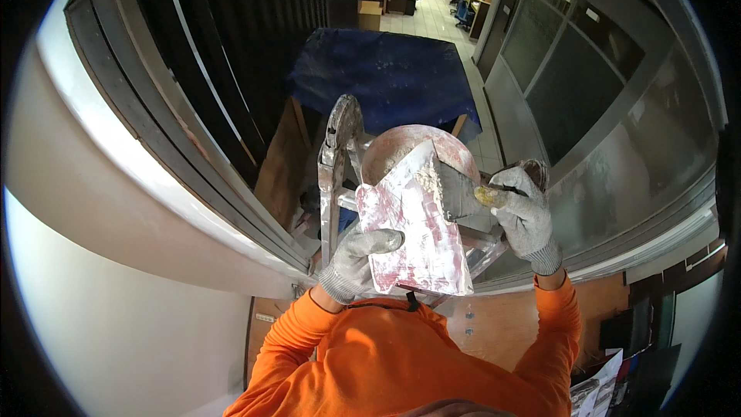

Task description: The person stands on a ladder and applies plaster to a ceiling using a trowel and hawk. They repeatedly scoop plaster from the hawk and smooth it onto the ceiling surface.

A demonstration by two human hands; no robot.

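Board (401, 243) and scraper (459, 194) in hand, paste on the face

My left hand (359, 262) grips the board by its lower left side, thumb lying across the face; the other fingers are hidden beneath, so I can't tell how far they wrap. My right hand (526, 215) is closed around the scraper's yellowish handle (488, 196), the wide grey blade at the board's upper right side, beside a ridge of pale, lumpy paste (428, 181). I have the board in front of the chest, its top end overlapping the pinkish bucket (457, 148) in my view; whether they touch, I can't say. Just left of them is a paint-spattered stepladder (329, 193).

As I judge it, the paste is already out on the board, and working it with the blade looks part-way along: smears cover the reddish surface, and clearing them seems not yet done. Pale material shows inside the bucket, but the board hides too much for me to judge how much is left. Off to the right, the grey wall (610, 177) carries pale, uneven patches.
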